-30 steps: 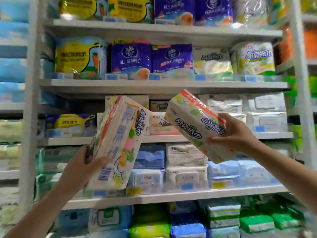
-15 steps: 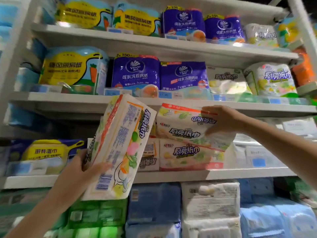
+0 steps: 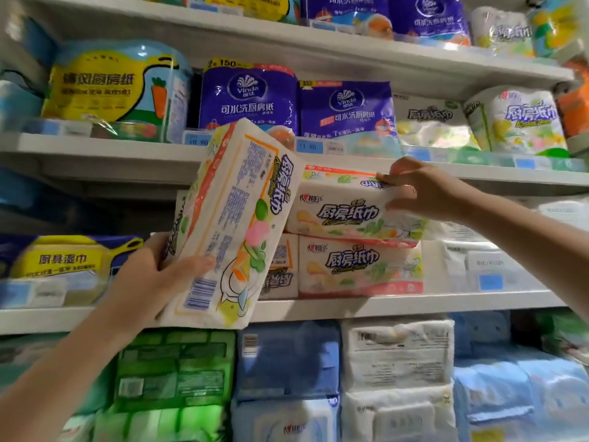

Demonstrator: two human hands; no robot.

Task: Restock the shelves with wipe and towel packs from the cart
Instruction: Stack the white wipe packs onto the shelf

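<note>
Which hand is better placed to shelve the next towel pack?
Probably left: the left hand grips a tilted pack before the shelf; the right hand holds the upper pack lying on a lower pack.

towel pack (image 3: 236, 224): glossy plastic wrap | shelf (image 3: 414, 303): smooth, matt white

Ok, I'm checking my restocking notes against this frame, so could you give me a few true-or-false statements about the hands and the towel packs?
1. The left hand holds a towel pack tilted in front of the shelving. True.
2. The right hand is empty. False: the right hand grips the upper pack, which lies on a matching lower pack.
3. The purple packs stand one level above the stacked pair. True.
4. The green packs sit above the purple ones. False: the green packs are at lower left, below the level of the stacked pair.
</note>
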